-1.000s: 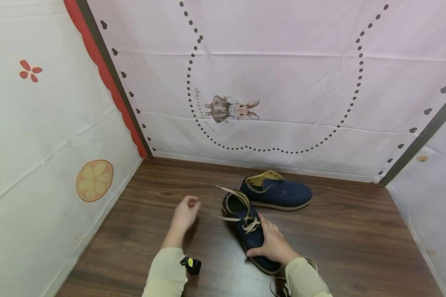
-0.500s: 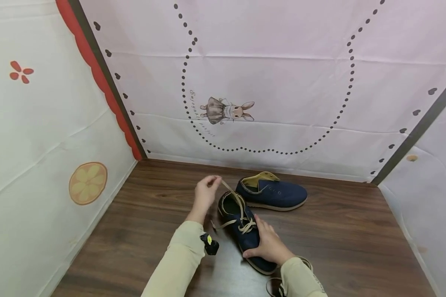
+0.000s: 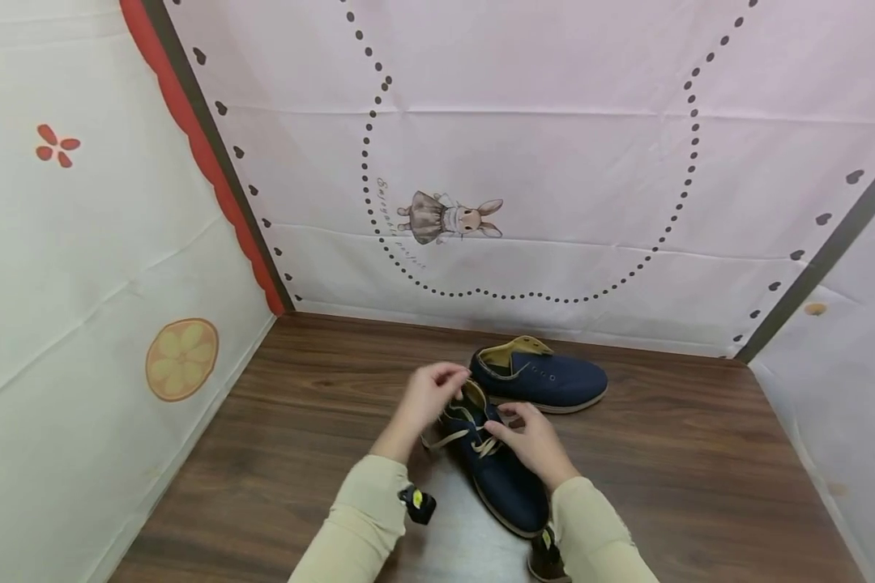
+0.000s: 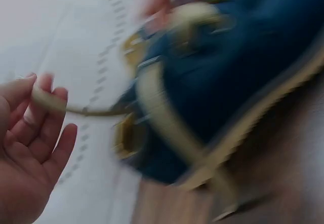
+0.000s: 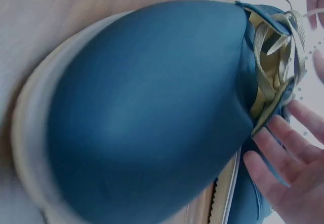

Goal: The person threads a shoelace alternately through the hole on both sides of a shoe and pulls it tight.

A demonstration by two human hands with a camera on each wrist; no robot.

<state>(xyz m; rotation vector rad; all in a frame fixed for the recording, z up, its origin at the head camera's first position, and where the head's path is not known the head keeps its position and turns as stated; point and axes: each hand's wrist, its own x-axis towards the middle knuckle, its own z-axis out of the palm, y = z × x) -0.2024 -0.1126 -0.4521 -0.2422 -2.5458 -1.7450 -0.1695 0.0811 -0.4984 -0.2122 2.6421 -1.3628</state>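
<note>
Head view puts the laced navy shoe [image 3: 509, 490] toward 5 o'clock, its toe also pointing to 5. At its 11 o'clock the left hand [image 3: 428, 395] has its grip on a beige shoelace [image 4: 101, 112], pinched between thumb and fingers. The right hand [image 3: 531, 441], at 2 o'clock, keeps a loose grip, extended fingers touching the eyelet edge [image 5: 273, 106]. Second navy shoe [image 3: 557, 380]: just beyond, at 1 o'clock.

wooden floor [image 3: 671, 453] at six o'clock; pinkish wall [image 3: 554, 178] with printed rabbit [image 3: 450, 218] at twelve; white wall [image 3: 66, 259] with printed fruit slice [image 3: 182, 359] at nine.
</note>
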